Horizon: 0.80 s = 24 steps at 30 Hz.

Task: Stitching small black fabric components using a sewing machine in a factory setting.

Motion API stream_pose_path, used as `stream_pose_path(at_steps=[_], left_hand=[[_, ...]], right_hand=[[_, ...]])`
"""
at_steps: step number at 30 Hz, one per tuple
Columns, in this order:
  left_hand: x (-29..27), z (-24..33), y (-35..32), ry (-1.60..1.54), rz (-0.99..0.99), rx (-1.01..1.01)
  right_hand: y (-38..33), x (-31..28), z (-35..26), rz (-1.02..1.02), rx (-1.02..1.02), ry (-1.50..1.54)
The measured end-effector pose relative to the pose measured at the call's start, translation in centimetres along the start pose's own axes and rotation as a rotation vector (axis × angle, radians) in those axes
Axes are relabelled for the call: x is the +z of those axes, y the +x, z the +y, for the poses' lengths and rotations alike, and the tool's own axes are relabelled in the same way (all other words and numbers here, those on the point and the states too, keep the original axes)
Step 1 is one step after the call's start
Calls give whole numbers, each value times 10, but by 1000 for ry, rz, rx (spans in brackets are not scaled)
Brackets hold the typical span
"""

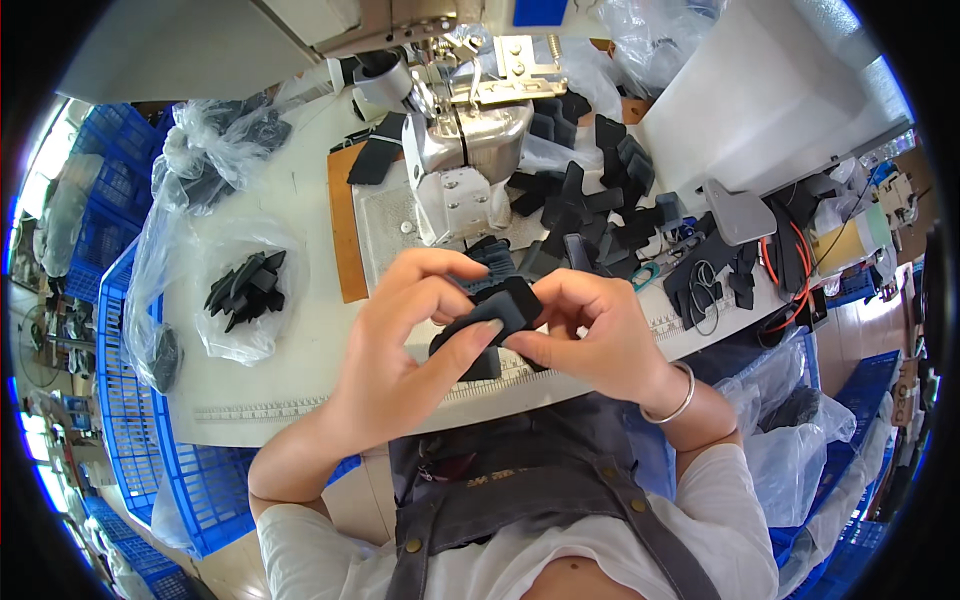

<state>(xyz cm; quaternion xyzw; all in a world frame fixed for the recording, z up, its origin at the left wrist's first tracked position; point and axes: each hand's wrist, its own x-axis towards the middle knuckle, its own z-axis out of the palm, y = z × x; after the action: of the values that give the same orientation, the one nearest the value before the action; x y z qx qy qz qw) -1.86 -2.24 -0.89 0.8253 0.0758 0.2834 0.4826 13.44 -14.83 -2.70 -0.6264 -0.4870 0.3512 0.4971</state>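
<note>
Both of my hands are raised over the front edge of the sewing table, just in front of the machine. My left hand (400, 345) grips a small stack of black fabric pieces (502, 308), its thumb pressed on top. At the stack's right side, my right hand (592, 325) pinches the edge between thumb and fingers. More dark pieces hang or lie below the stack, partly hidden by my hands. Close beyond my fingers stands the metal arm of the sewing machine (455, 200). Many loose black fabric pieces (600, 215) are heaped to its right.
To the left, black pieces (247, 288) sit on an open clear plastic bag (255, 345). Blue crates (190, 490) flank the table. A ruler strip (270, 410) runs along the front edge. Teal-handled scissors (647, 275), a grey lever plate (738, 212) and orange cable (803, 262) are at right.
</note>
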Motion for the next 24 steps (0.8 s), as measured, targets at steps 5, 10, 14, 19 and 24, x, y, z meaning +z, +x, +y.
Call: stream_pose_path(at_steps=[5, 10, 14, 19, 24], left_hand=[[-6, -3, 15, -408, -40, -233], [-10, -1, 29, -570, -22, -287], [-10, -7, 30, -638, -14, -285], [-11, -9, 29, -669, 2, -309], [-11, -9, 29, -659, -5, -303]], right_hand=[[7, 2, -15, -3, -62, 108], [13, 9, -13, 62, -145, 346], [17, 10, -15, 45, -183, 353], [18, 7, -16, -21, -145, 296], [18, 6, -17, -19, -165, 260]])
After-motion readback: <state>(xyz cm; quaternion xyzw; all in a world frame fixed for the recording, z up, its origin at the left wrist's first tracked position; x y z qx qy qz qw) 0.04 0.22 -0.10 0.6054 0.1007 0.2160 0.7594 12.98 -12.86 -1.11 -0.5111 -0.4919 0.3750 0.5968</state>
